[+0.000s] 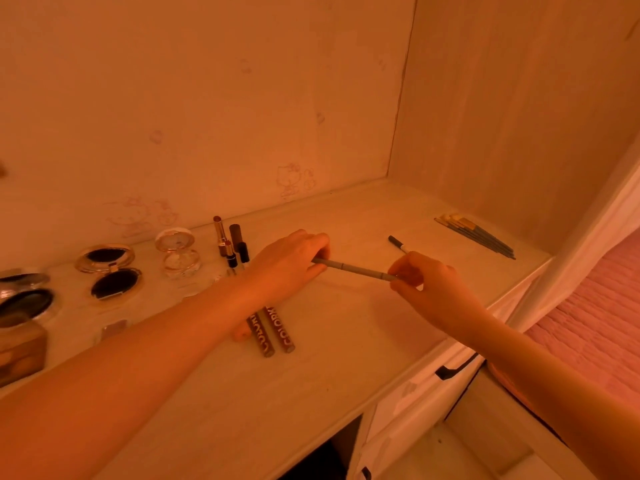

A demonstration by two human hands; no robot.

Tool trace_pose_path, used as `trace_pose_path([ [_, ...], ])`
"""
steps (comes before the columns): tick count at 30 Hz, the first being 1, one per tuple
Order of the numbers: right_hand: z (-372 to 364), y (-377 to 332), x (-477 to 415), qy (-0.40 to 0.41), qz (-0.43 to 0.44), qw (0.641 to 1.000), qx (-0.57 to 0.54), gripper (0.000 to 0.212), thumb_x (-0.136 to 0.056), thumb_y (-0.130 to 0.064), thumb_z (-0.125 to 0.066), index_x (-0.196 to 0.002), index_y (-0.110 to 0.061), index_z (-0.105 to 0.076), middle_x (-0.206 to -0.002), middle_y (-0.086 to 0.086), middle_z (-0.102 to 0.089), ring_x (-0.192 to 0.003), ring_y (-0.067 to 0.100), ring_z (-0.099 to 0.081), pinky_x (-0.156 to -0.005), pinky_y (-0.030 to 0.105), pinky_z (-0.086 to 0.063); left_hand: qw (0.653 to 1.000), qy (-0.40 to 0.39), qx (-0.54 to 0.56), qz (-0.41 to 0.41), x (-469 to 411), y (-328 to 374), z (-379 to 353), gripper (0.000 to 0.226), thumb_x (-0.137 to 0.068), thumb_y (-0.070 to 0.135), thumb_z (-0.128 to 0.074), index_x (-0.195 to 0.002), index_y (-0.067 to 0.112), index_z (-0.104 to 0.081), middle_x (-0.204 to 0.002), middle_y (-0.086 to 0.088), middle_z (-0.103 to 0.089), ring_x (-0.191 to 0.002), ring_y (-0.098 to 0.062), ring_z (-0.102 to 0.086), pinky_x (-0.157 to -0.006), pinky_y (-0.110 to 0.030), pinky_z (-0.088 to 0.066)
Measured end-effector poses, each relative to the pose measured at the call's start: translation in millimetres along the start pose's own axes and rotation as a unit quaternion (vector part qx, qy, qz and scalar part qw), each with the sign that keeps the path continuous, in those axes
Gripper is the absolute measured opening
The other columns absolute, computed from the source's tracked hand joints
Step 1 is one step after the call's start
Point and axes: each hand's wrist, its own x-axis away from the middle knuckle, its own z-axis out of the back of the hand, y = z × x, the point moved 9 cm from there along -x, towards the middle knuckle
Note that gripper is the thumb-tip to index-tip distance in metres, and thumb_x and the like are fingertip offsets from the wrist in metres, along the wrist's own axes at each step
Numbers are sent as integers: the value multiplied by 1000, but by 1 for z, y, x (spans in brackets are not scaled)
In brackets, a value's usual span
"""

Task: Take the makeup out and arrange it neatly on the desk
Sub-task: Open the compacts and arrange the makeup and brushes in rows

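A thin grey makeup pencil (353,270) hangs just above the pale desk (346,341), held at both ends. My left hand (291,263) grips its left end and my right hand (420,278) pinches its right end. Two brown COLORKEY tubes (275,332) lie side by side under my left wrist. Lipsticks and small dark bottles (232,242) stand in a group behind that hand. Open compacts (109,271) and a round clear case (178,252) lie to the left.
A dark-capped pen (398,244) lies behind my right hand. Several brushes (474,235) rest in the far right corner by the side wall. A wooden box (20,351) sits at the left edge. Drawers with dark handles (453,368) are below the desk front.
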Motion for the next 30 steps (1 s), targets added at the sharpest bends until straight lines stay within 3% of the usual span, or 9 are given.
trace_pose_path([
  [5, -26, -52, 12, -49, 53, 997, -2, 12, -92, -25, -56, -102, -29, -60, -94, -11, -64, -86, 2, -57, -67, 10, -39, 998, 34, 19, 48, 55, -31, 31, 14, -87, 29, -63, -90, 33, -50, -98, 12, -54, -92, -6, -53, -81, -32, -48],
  [10, -49, -101, 23, -53, 95, 994, -22, 11, -92, -24, -57, -99, -31, -61, -87, -15, -64, -79, -3, -56, -68, 8, -41, 995, 55, 21, 84, 112, -50, 59, 17, -88, 27, -62, -101, 35, -56, -101, 17, -56, -95, -3, -54, -79, -30, -52],
  [15, -82, -144, 29, -87, 117, 988, -47, 11, -93, -25, -54, -100, -31, -60, -91, -14, -64, -83, 5, -59, -71, 20, -48, 989, 49, -53, 132, 163, -66, 69, 21, -91, 30, -57, -112, 36, -56, -101, 18, -54, -90, -3, -52, -75, -27, -51],
  [18, -104, -167, 34, -108, 131, 983, -64, 12, -93, -26, -54, -103, -31, -61, -92, -15, -64, -81, 2, -58, -67, 14, -45, 986, 34, -74, 143, 184, -71, 63, 25, -93, 36, -53, -118, 36, -52, -110, 16, -56, -97, -3, -50, -79, -24, -48],
  [22, -132, -193, 42, -120, 152, 978, -82, 11, -93, -24, -55, -99, -32, -60, -86, -20, -59, -76, -3, -53, -66, 5, -40, 988, 39, -45, 142, 200, -70, 54, 25, -94, 44, -48, -116, 35, -53, -107, 17, -57, -89, -1, -53, -74, -21, -48],
  [27, -158, -209, 47, -120, 165, 972, -115, 13, -95, -27, -50, -102, -32, -59, -88, -20, -60, -81, -12, -53, -66, 2, -39, 984, 105, -26, 140, 215, -79, 49, 24, -95, 42, -45, -111, 31, -59, -98, 13, -60, -83, -5, -56, -70, -29, -50],
  [30, -165, -213, 54, -91, 216, 971, -45, 21, -97, -29, -46, -111, -28, -61, -98, -16, -58, -91, -5, -48, -74, 9, -38, 981, 134, -54, 126, 224, -80, 45, 28, -93, 41, -44, -104, 25, -63, -90, 9, -62, -77, -9, -58, -63, -31, -50],
])
